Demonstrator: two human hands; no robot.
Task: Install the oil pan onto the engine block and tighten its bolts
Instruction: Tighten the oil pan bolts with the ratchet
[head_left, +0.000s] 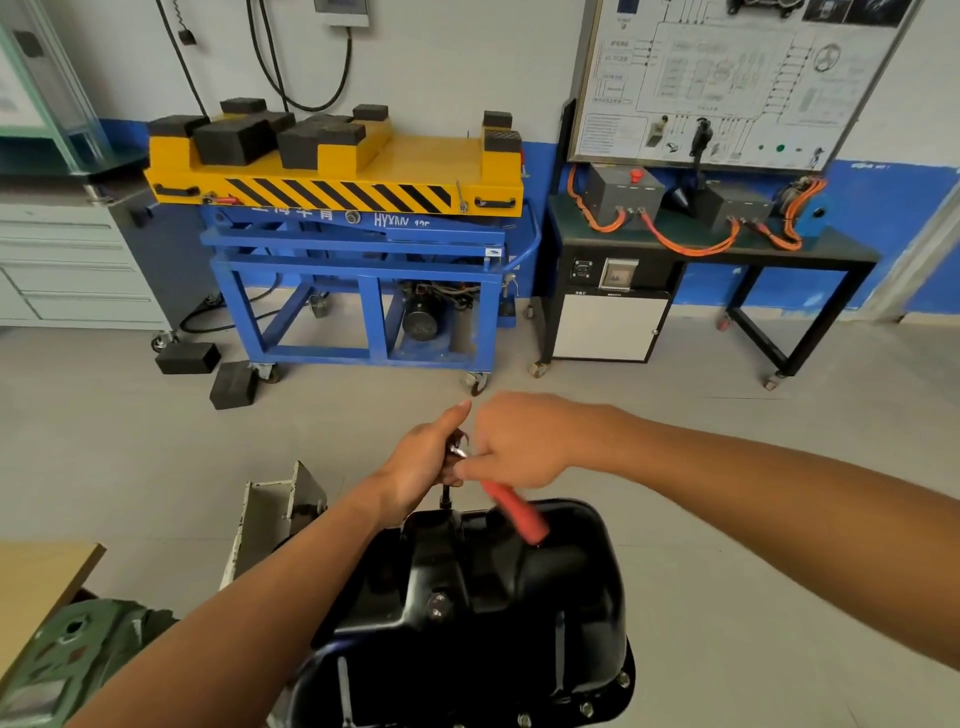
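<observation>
Head view. Floor (130, 467) - grey, smooth. Wall (467, 62) white over a blue band. Back centre: blue wheeled lift cart (363, 260) w/ yellow top, black rubber blocks (234, 137) on it, two more on the floor by its left castor. To its right a dark desk (852, 254) w/ grey boxes and orange cables (691, 244), wiring-diagram board (727, 78) above. Grey drawer cabinet (62, 260) far left.

Oil pan (493, 597) - black, sump side up, low centre. Its near edge is cut off by the frame, w/ bolts (586, 707) along the near-right flange. Left hand (426, 462) is over the pan's far edge, fingers curled round the metal head of the ratchet (514, 506), thumb up. Right hand (519, 441) is just beside it, fingers curled round the top of the red handle, which slants down-right over the pan.

Right hand blurred. Socket end below the left hand is hard to make out. Whatever the pan sits on is hidden beneath it. Green part (78, 649) lower left, cut off, unclear.
</observation>
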